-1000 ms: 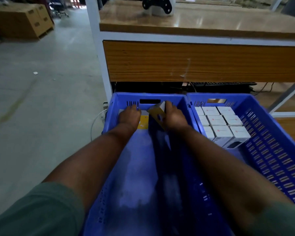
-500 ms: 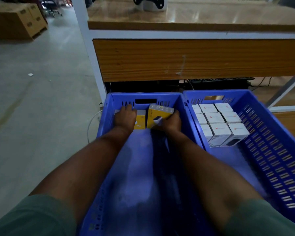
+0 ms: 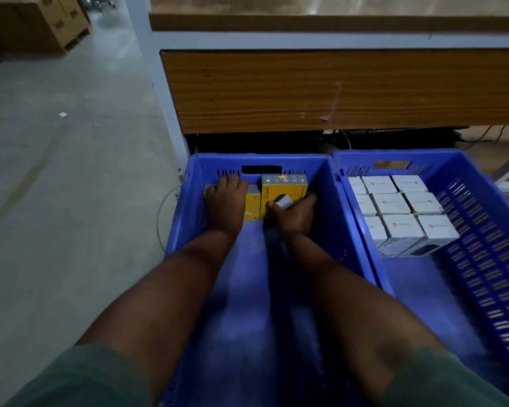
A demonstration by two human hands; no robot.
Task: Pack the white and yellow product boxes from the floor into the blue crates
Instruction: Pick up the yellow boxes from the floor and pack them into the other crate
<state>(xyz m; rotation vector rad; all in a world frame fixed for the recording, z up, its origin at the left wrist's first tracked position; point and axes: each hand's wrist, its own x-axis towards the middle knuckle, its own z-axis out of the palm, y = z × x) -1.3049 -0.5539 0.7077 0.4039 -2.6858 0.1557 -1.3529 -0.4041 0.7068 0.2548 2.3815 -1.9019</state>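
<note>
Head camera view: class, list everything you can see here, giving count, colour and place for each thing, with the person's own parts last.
Crates: two, blue, side by side on the floor below the table.
Yellow boxes: two visible, far end of left crate.
White boxes: nine tops visible, three rows, far end of right crate.
Table: one, wood panels, white frame, behind crates.
Cardboard cartons: brown, far left.
Hands: left hand on one yellow box, right hand holding the other.
</note>
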